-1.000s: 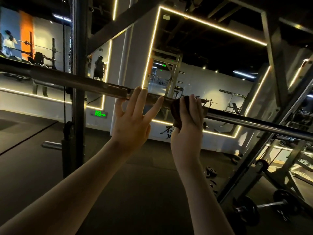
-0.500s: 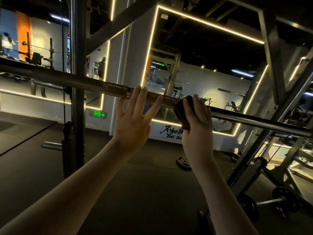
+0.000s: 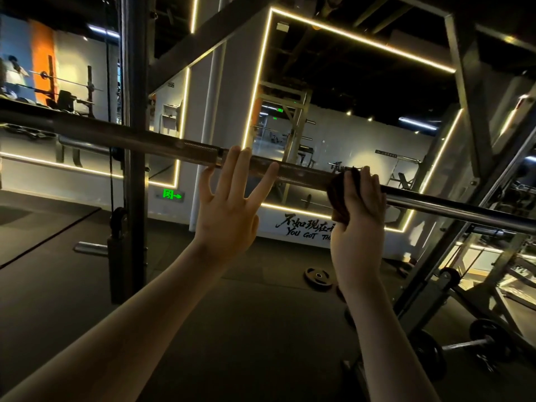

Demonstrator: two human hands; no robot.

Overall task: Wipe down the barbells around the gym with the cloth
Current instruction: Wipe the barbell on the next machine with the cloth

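A long steel barbell crosses the view from upper left down to the right, resting in a rack. My left hand lies against the knurled part with straight, spread fingers, thumb under the bar. To its right, my right hand grips a dark brown cloth wrapped around the bar, fingers curled over the top. Most of the cloth is hidden under that hand.
A dark rack upright stands behind the bar at left, and slanted rack beams rise at right. A weight plate lies on the floor. A loaded dumbbell bar sits low right. A person stands far left.
My right hand has slid the cloth to the right along the bar, away from my left hand. The left hand has stayed in place on the knurling.
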